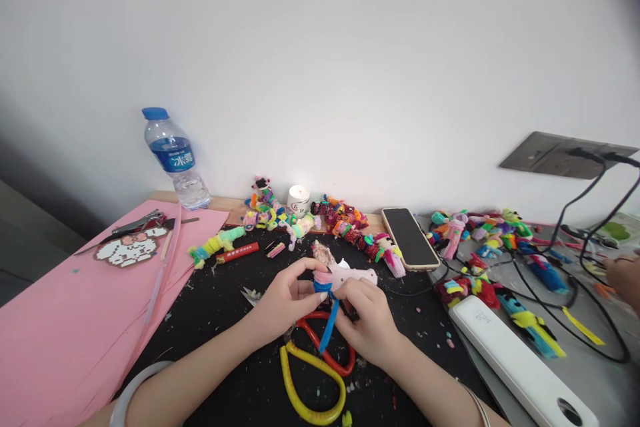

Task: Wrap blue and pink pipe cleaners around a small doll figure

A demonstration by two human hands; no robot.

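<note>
Pinching a little pink-and-blue fuzzy bundle (323,280) between thumb and fingers, the left hand (287,295) holds it up over the middle of the black mat (215,347). Right hand (369,320) has its fingertips pinched on the blue strip (329,328) right by the bundle, with the strip's end dangling down over the scissors (315,361) (one yellow handle, one red). In this view a pale pink tool (357,275) shows just behind the fingers.

Now for the labels. The water bottle (173,155) at back left wears a blue label with big white Chinese characters, tilted, so I can't read them for sure. A red stick (238,253) near it has a row of small light characters, way too tiny to make out. White candle cup (299,201) against the wall: dark printing plus a reddish mark, can't decipher it. The long white device (520,360) on the right carries a faint grey logo near its far end, also a blur to me. Phone (411,238) has a dark screen. Colorful fuzzy figures (453,237) are piled beside it, and another person's hand (623,278) pokes in at the right edge.
</note>
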